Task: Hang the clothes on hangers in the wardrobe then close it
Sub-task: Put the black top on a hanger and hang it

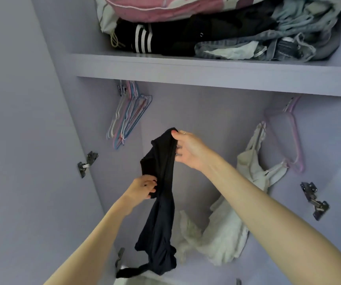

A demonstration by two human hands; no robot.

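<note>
Garment in hand: a limp black stretch-fabric garment [158, 194] hung in mid-air in front of the open wardrobe's hanging space, held between both hands, its lower end drooping toward the bottom edge of the view.
Right hand: the right hand [188, 150] had its grip pinched on the garment's top edge, thumb in front and fingers behind the cloth.
Left hand: the left hand [142, 187] gripped a fold of the same garment lower down on its left side, fingers curled into the fabric.
Step in hand: judged from the hold, the person was finding and spreading the garment's opening before putting it on a hanger; no hanger was in either hand.
Next move: it would call for freeing one hand, taking a hanger from the rail, and threading it through the garment's top while the other hand kept the cloth open.
Spare hangers: a bunch of thin pastel wire hangers [128, 116] hung at the left end, just under the lilac wardrobe shelf [206, 73].
Already hung: a pale cream garment [253, 161] hung to the right, with an empty lilac plastic hanger [284, 136] beside it.
Still loose: a heap of whitish clothes [216, 237] lay low in the wardrobe behind the black one.
On the shelf: folded dark clothes and denim [227, 36] were stacked there.
Doors: metal hinges [87, 163] showed on both sides, so the wardrobe stood open.
</note>
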